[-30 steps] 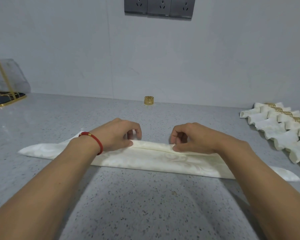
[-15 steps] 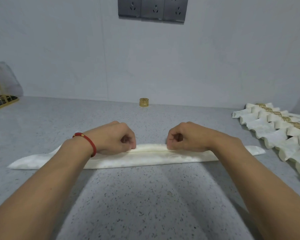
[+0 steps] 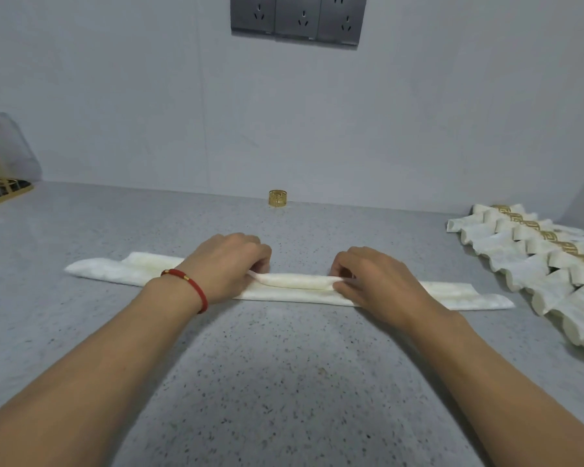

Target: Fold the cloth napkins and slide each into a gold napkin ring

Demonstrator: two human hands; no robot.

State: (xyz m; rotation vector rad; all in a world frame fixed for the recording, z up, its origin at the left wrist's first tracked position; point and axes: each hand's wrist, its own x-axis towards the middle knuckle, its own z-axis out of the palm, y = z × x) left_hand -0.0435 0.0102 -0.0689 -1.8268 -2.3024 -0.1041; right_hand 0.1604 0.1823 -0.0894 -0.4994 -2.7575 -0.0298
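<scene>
A cream cloth napkin (image 3: pixel 294 286) lies rolled into a long narrow band across the grey speckled counter (image 3: pixel 284 382). My left hand (image 3: pixel 230 264), with a red cord bracelet at the wrist, pinches the roll left of its middle. My right hand (image 3: pixel 375 278) pinches it right of the middle. The napkin's ends stick out flat past both hands. A single gold napkin ring (image 3: pixel 278 198) stands upright at the back of the counter by the wall, well beyond both hands.
A row of several folded napkins in gold rings (image 3: pixel 533 251) lies along the right side. A gold wire holder (image 3: pixel 0 190) sits at the far left edge. Grey wall sockets (image 3: pixel 297 18) hang above.
The napkin has gone from a wide flat fold to a tight narrow roll. Both hands have rolled it away from me and now pinch the top fold.
</scene>
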